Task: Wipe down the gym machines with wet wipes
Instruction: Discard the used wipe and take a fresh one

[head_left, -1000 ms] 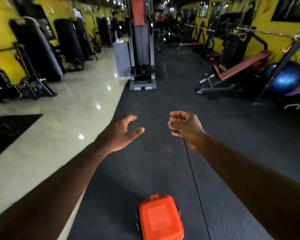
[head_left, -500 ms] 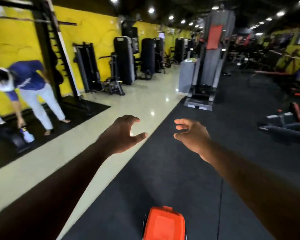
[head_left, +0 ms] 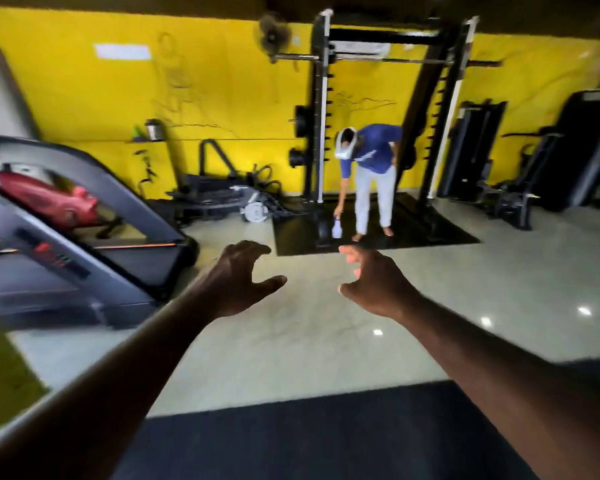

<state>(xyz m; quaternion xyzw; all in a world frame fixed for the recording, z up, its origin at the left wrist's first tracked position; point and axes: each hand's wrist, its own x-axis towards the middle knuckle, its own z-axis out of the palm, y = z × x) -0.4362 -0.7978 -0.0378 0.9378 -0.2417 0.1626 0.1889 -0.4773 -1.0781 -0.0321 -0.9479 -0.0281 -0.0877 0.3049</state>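
Your left hand [head_left: 239, 278] and your right hand [head_left: 378, 285] are stretched out ahead of you over the pale tiled floor [head_left: 309, 341]. The fingers are spread apart and loosely hooked, gripping nothing. No wet wipes show anywhere in view and neither hand touches a machine, so I judge the wiping has not begun here and the whole job is left to do.

The grey treadmill with its sloped frame [head_left: 125, 202] sits at nine o'clock, nearest your left hand but apart from it. The black steel power rack [head_left: 416, 116] stands at twelve o'clock against the yellow painted wall [head_left: 84, 91]. The black padded weight machines [head_left: 582, 147] are at two o'clock, well apart from you.

As for containers, a small white spray bottle [head_left: 336, 228] stands on the black floor mat [head_left: 430, 230] under the rack. A person in a blue shirt and white trousers [head_left: 371, 168] reaches down to it, and what it holds cannot be told. A dark canister [head_left: 153, 129] on the wall at eleven o'clock is possibly a shaker, too blurred to be sure
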